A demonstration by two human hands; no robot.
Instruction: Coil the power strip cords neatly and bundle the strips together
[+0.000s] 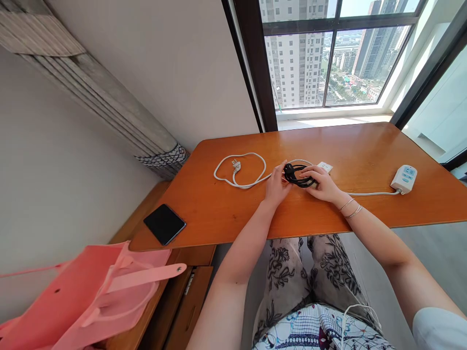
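A coiled black power cord point(299, 182) is held between my two hands over the middle of the wooden table point(204, 214). My left hand point(278, 185) grips the coil's left end, with its fingers beside the black plug. On the other side, my right hand point(322, 183) has its fingers curled over the coil's right end. A white extension cord point(251, 185) runs behind my hands, and its white plug point(236, 166) lies inside a loose loop to the left. Its white socket block point(404, 179) rests at the right. A white piece point(325, 167) is partly hidden behind my right hand.
A black phone point(165, 224) lies near the table's left front corner. Below that corner, a pink bag point(98, 291) stands against a wooden cabinet point(195, 296). Beyond the table's far edge is a window point(328, 63); a grey curtain point(120, 107) hangs at the left.
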